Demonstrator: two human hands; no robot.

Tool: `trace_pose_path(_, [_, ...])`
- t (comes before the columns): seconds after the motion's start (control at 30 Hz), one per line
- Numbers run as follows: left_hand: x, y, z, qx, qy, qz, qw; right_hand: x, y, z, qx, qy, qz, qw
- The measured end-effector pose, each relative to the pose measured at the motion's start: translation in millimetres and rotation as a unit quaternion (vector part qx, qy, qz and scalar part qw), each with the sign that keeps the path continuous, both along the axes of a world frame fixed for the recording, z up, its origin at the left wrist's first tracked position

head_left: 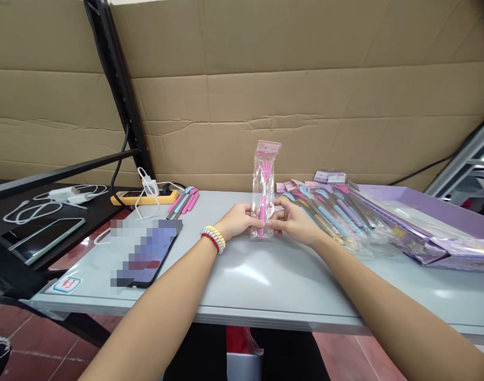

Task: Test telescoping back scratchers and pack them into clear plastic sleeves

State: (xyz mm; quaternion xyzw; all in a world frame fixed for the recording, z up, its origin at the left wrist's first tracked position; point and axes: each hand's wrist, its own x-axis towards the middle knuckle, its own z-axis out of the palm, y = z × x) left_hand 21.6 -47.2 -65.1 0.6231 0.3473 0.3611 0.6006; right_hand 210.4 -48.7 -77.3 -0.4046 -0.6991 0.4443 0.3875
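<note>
A pink back scratcher [267, 170] with a hand-shaped head stands upright inside a clear plastic bag with a pink printed header [268, 148]. My left hand [237, 219] pinches the bag's lower left side, thumb against the pink handle. From the other side my right hand [292, 221] grips the lower right of the same bag. Both hands are closed on it, just above the grey table [242, 286]. Close by on the right lies a pile of bagged back scratchers [329, 209] in several colours.
An open purple box [428, 246] sits at the right. Toward the left are unbagged back scratchers [186, 201], a yellow power strip [144, 198] with a white charger [150, 185], and a phone [150, 256]. A tablet-like device [47, 238] rests on the black shelf. Cardboard [242, 95] backs the table.
</note>
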Motion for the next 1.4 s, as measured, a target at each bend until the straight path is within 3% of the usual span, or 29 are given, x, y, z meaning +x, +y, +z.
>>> trace_pose_path(0.17, [3.8,1.0,-2.0,-0.03,-0.024,0.042,0.998,-1.2,-0.9,-4.7,0.096,-0.02,-0.047,0.994])
trace_pose_path(0.27, [7.4,2.8,-6.1,-0.049,-0.019,0.059,0.997,-3.5,-5.2,-0.9,0.167,-0.106,-0.029,0.98])
trace_pose_path(0.4, [11.1,3.5,-10.6,-0.034,0.016,0.066,0.997,-6.4,-10.3,4.2,0.198,-0.209,-0.008,0.958])
trace_pose_path(0.63, [13.5,-2.4,-6.5,-0.049,-0.03,0.031,0.998,-8.5,-13.1,6.1,0.249,-0.243,-0.07,0.935])
trace_pose_path(0.87, [12.3,-2.9,-4.0,-0.071,-0.042,0.003,0.997,-9.1,-10.0,5.0,0.236,-0.284,-0.126,0.921])
trace_pose_path(1.03, [9.3,-5.1,-2.6,-0.033,-0.026,-0.053,0.998,-8.6,-9.6,4.7,0.258,-0.298,-0.154,0.906])
trace_pose_path(1.23, [7.3,-6.2,-0.6,-0.003,-0.029,-0.075,0.997,2.1,-12.9,21.5,0.307,-0.247,-0.227,0.891])
trace_pose_path(1.4, [0.0,3.4,-3.3,0.014,0.036,0.014,0.999,47.0,-17.4,44.0,0.308,-0.213,-0.391,0.841])
